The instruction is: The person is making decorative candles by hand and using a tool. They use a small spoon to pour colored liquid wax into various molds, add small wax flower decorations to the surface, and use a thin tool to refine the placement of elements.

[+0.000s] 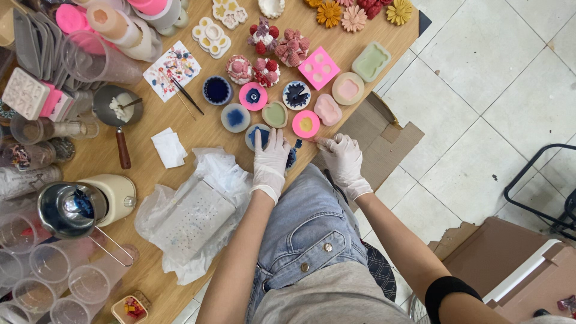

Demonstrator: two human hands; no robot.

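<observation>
Gloved left hand lies flat, fingers spread, on a round mould with blue fill at the wooden table edge. Right hand, at three o'clock from it, rests loosely curled, empty, index fingertip touching the edge.

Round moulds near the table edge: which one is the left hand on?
The left hand rests on the dark-blue-filled mould nearest the edge; every other round mould lies farther back, untouched.

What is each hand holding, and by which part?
The left hand lies flat on a round dark-blue filled mould at the wooden table's edge, pressing on top. The right hand touches the edge and holds nothing visible.
</observation>
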